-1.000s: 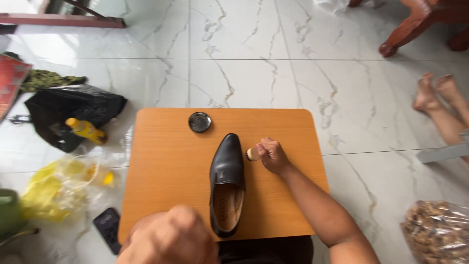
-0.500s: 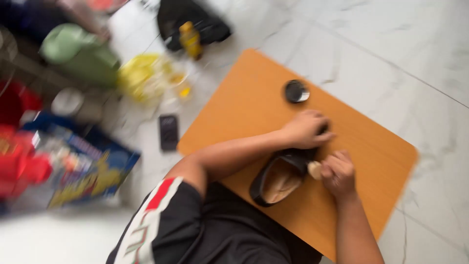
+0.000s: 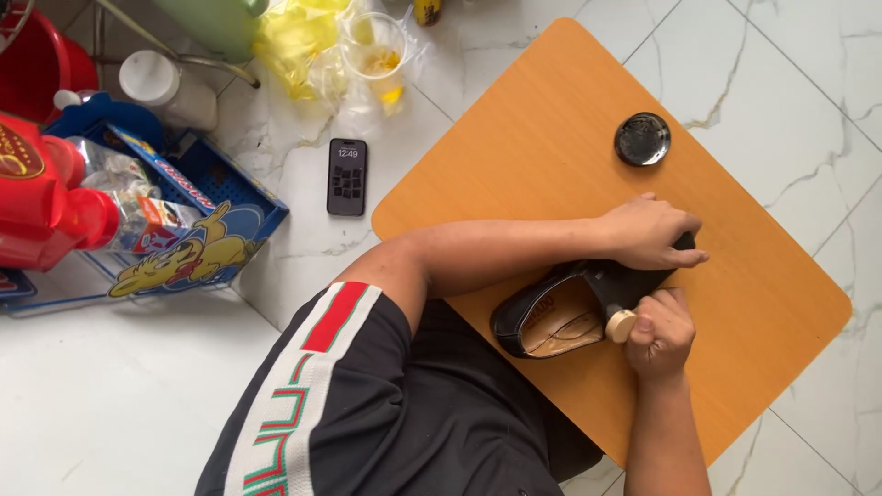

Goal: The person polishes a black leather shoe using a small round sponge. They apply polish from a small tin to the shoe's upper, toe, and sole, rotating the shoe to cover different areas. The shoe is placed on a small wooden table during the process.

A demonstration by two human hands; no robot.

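Nearest you: your lap in black shorts [image 3: 404, 413] w/ a red, white & green side stripe, pressed up against the near edge of the orange counter [image 3: 551, 138].

Your right hand [image 3: 660, 332] is curled into a fist, fingers pressed together around a small round brush [image 3: 621, 325] w/ a pale wooden knob. The knob sticks out to the hand's left & sits right against the side of the black shoe [image 3: 574, 308], about mid-length. Can't tell if bristles are touching the leather; they're hidden.

The shoe lies on the counter just left of & above that hand, opening toward you, tan lining showing. Toe end points away, under your left hand [image 3: 650, 231]. That hand is laid flat over the front of the shoe, fingers stretched out together & pressing down, palm covering the toe. Your left forearm crosses the counter from the lap side.

Just beyond the left hand, apart from it: a small round dark tin [image 3: 642, 139], open, on the counter.

Off the counter, on the white marble floor [image 3: 119, 404], well left of both hands: a black phone [image 3: 347, 176], screen lit, face up. Further left, a blue wire basket [image 3: 197, 220] w/ packets, & a red plastic container [image 3: 37, 202] beside it.

Farthest out: crumpled yellow plastic bag [image 3: 294, 37], a clear cup [image 3: 377, 46] w/ yellowish liquid, a white bottle [image 3: 165, 84], a green item [image 3: 216, 23] at the top edge.
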